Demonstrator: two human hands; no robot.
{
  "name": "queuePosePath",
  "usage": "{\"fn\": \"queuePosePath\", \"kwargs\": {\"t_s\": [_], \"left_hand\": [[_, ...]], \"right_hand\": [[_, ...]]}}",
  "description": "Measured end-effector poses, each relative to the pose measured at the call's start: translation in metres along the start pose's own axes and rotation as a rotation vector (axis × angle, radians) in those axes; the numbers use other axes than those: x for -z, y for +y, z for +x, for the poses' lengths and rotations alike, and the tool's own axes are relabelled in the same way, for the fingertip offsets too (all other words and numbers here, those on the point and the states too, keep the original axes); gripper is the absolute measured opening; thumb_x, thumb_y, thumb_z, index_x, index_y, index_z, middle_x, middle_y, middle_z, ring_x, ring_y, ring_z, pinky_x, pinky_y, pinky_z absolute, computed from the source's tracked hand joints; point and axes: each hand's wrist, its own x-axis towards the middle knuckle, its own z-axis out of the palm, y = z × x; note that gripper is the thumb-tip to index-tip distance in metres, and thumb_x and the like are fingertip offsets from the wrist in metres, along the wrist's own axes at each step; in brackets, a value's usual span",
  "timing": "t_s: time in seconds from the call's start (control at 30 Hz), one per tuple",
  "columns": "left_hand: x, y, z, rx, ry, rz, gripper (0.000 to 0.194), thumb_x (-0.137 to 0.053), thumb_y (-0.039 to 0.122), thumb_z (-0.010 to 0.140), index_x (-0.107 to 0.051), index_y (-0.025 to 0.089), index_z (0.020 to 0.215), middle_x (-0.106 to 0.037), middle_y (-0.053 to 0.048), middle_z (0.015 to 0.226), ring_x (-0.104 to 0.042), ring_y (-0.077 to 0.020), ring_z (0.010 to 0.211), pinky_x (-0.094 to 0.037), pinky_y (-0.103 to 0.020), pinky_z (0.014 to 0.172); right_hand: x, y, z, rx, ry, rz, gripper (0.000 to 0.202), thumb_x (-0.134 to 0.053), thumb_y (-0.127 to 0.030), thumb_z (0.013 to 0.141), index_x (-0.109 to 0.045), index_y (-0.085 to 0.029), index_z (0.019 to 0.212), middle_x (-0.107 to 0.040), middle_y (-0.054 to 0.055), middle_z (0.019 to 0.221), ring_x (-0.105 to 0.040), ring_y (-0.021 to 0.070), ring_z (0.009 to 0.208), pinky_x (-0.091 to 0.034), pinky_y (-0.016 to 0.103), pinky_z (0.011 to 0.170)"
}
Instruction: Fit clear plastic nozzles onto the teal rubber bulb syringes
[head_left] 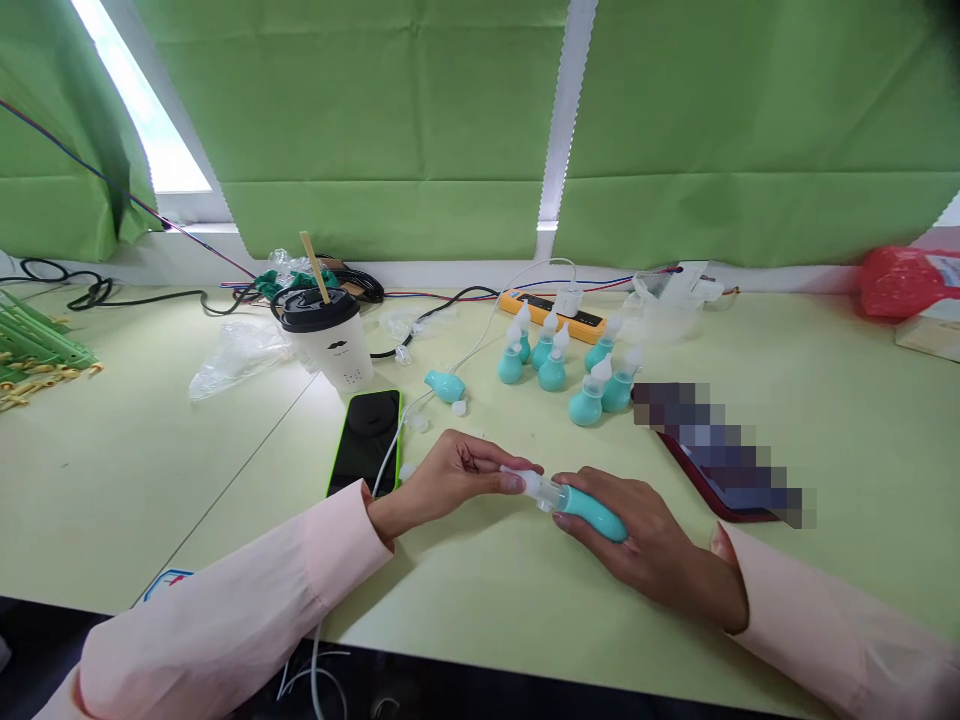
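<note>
I see right hand (645, 545) low centre-right of frame, grip clamped around teal bulb (594, 512), resting on surface (480, 590). Left hand (442, 480) just left of it, fingertips (512, 482) pinched on clear nozzle (531, 483) at bulb's end; whether nozzle fully seated, I cannot tell. Black phone (367, 440) in green case behind left hand. Further up, loose bulb (445, 385), cluster of finished bulbs (562, 370), lidded cup (330, 335), orange power strip (555, 313).

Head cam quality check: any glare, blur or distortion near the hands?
Head view: window strip top left blown out; wide-angle bend at edges; a pixelated patch masks something right of the hands; left hand, right hand and teal bulb sharp, softly shadowed.
</note>
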Motion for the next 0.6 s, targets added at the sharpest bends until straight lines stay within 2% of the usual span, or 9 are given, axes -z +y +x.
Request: {"fn": "queuePosePath", "kwargs": {"t_s": [0.2, 0.33, 0.43, 0.5, 0.53, 0.6], "left_hand": [[-0.007, -0.001, -0.004, -0.057, 0.068, 0.042, 0.022, -0.064, 0.02, 0.064, -0.065, 0.013, 0.084, -0.066, -0.006, 0.089, -0.061, -0.0193, 0.084, -0.049, -0.029, 0.078], [-0.013, 0.017, -0.003, -0.15, 0.16, 0.135, 0.024, -0.065, 0.023, 0.063, -0.065, 0.013, 0.085, -0.067, -0.006, 0.084, -0.062, -0.0184, 0.078, -0.051, -0.027, 0.072], [-0.008, 0.04, 0.012, -0.258, 0.31, 0.126, 0.026, -0.064, 0.027, 0.063, -0.064, 0.011, 0.083, -0.067, -0.006, 0.076, -0.063, -0.0171, 0.071, -0.052, -0.029, 0.071], [0.001, 0.052, 0.027, -0.371, 0.393, 0.163, 0.03, -0.064, 0.029, 0.063, -0.062, 0.01, 0.087, -0.067, -0.005, 0.072, -0.063, -0.0156, 0.065, -0.053, -0.029, 0.067], [0.005, 0.055, 0.036, -0.42, 0.429, 0.22, 0.033, -0.064, 0.029, 0.062, -0.061, 0.01, 0.088, -0.066, -0.005, 0.069, -0.062, -0.0149, 0.062, -0.052, -0.028, 0.064], [0.014, 0.055, 0.052, -0.505, 0.484, 0.366, 0.033, -0.066, 0.029, 0.06, -0.06, 0.01, 0.087, -0.065, -0.004, 0.066, -0.061, -0.014, 0.061, -0.051, -0.025, 0.06]], "right_hand": [[-0.002, -0.002, 0.004, -0.102, 0.002, 0.105, 0.017, -0.045, -0.028, 0.08, -0.051, -0.021, 0.095, -0.061, 0.006, 0.084, -0.058, 0.0192, 0.075, -0.044, 0.03, 0.065], [0.0, -0.001, 0.009, -0.213, 0.077, 0.213, 0.023, -0.051, -0.032, 0.076, -0.049, -0.024, 0.098, -0.059, 0.004, 0.093, -0.056, 0.0193, 0.084, -0.045, 0.031, 0.073], [-0.003, 0.005, 0.011, -0.267, 0.171, 0.332, 0.045, -0.054, -0.033, 0.073, -0.036, -0.026, 0.113, -0.045, 0.005, 0.115, -0.044, 0.0212, 0.104, -0.042, 0.036, 0.084], [-0.005, 0.009, 0.011, -0.29, 0.279, 0.375, 0.054, -0.056, -0.031, 0.072, -0.028, -0.027, 0.118, -0.034, 0.006, 0.124, -0.038, 0.0212, 0.109, -0.039, 0.039, 0.087], [-0.006, 0.009, 0.01, -0.293, 0.342, 0.376, 0.054, -0.056, -0.029, 0.071, -0.028, -0.027, 0.118, -0.033, 0.006, 0.124, -0.037, 0.0212, 0.109, -0.039, 0.041, 0.087], [0.0, 0.003, 0.009, -0.248, 0.417, 0.37, 0.045, -0.057, -0.022, 0.072, -0.036, -0.027, 0.112, -0.038, 0.006, 0.118, -0.04, 0.0212, 0.106, -0.038, 0.041, 0.086]]}}
